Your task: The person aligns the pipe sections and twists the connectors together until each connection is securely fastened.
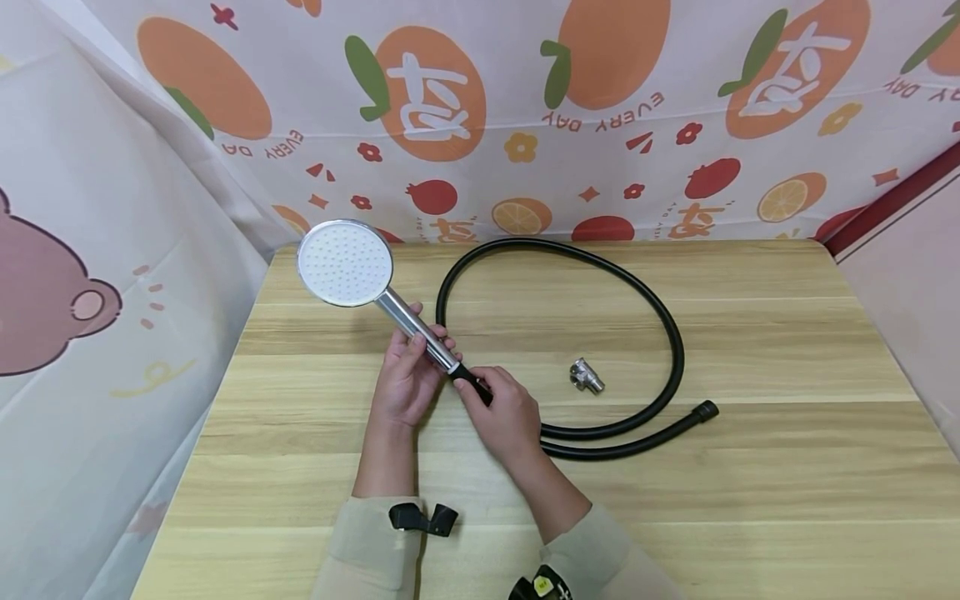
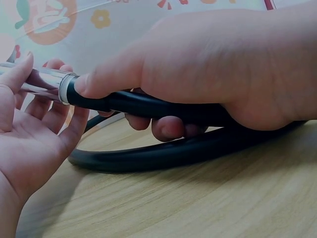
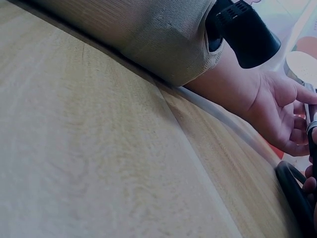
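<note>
A chrome shower head (image 1: 345, 263) with a round white spray face is held up at the left of the table, its handle (image 1: 414, 325) slanting down to the right. My left hand (image 1: 409, 375) holds that handle from below, thumb along its top. At the handle's lower end, the black end fitting of a shower hose (image 2: 89, 96) meets the chrome collar. My right hand (image 1: 504, 412) grips this black fitting, thumb on top and fingers curled underneath. From there the black hose (image 1: 675, 350) loops over the table, its free end (image 1: 705, 411) lying to the right.
A small chrome angle fitting (image 1: 587, 377) lies on the wooden table (image 1: 787, 350) inside the hose loop. Fruit-printed cloth (image 1: 517, 142) hangs along the back edge, and another printed cloth (image 1: 112, 250) hangs at the left. Black wrist cameras (image 1: 423, 518) sit on the sleeves.
</note>
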The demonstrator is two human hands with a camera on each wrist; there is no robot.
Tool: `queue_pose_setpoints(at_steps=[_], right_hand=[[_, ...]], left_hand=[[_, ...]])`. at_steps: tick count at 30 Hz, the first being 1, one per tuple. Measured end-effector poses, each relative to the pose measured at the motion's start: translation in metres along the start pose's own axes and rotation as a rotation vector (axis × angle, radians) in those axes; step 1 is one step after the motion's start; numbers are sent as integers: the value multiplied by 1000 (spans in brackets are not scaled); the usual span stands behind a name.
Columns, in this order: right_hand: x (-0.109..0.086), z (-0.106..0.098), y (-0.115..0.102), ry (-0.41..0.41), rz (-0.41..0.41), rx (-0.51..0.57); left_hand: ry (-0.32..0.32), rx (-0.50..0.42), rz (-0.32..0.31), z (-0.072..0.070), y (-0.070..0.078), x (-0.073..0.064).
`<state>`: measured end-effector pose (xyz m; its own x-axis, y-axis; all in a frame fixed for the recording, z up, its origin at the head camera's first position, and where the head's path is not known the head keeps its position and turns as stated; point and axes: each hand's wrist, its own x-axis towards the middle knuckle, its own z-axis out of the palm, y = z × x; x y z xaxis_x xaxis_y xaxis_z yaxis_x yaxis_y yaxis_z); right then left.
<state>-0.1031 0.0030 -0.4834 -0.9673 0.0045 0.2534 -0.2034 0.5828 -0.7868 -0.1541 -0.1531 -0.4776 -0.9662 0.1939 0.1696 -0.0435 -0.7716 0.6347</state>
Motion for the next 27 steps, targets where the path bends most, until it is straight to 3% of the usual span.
queue_pose_setpoints(at_steps=[16, 27], right_hand=[[-1, 3, 2, 49, -43, -3], [-1, 2, 2, 41, -32, 15]], left_hand=[[28, 13, -5, 0, 0, 0], [41, 19, -15, 0, 1, 0]])
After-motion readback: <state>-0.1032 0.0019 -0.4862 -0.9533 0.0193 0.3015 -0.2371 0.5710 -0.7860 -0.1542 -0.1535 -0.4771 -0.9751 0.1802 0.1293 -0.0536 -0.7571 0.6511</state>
